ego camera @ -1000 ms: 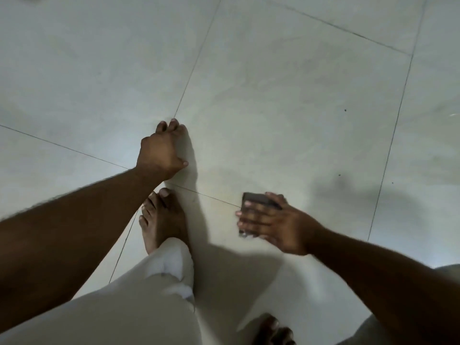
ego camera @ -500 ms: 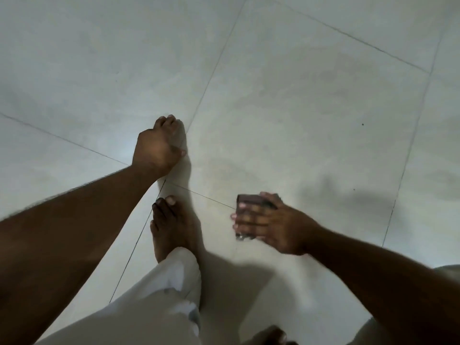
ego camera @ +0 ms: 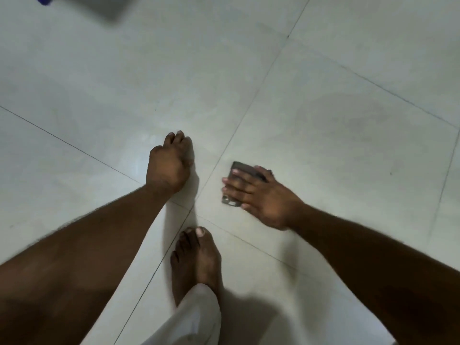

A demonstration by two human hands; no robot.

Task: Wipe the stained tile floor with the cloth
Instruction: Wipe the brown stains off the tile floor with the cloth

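So the cloth (ego camera: 242, 181) is a small dark folded pad, lying flat on the tile floor (ego camera: 348, 150) just right of a grout line (ego camera: 239, 125) that runs diagonally up through the frame. Your right hand (ego camera: 263, 197) is pressed down on top of it, palm low, fingers (ego camera: 234, 189) spread out straight across the cloth rather than curled around it, so you're pinning it to the tile more than gripping it. The top corner and the lower left edge of the cloth stick out past your fingertips.

Your left hand (ego camera: 169, 165) is on the other side of that grout line, planted on the floor with the fingers bent under and nothing in it, arm propped straight above it. The two hands are near each other but not touching.

Just below them your bare foot (ego camera: 196, 260) sits flat on the tiles, toes pointing up toward the hands, with a pale trouser leg (ego camera: 196, 317) covering the ankle.

Further right there's a faint greyish smudgy patch (ego camera: 348, 115) on the tile. In the top left corner there's a blurry grey object (ego camera: 109, 6) with a bit of blue, can't tell what it is.
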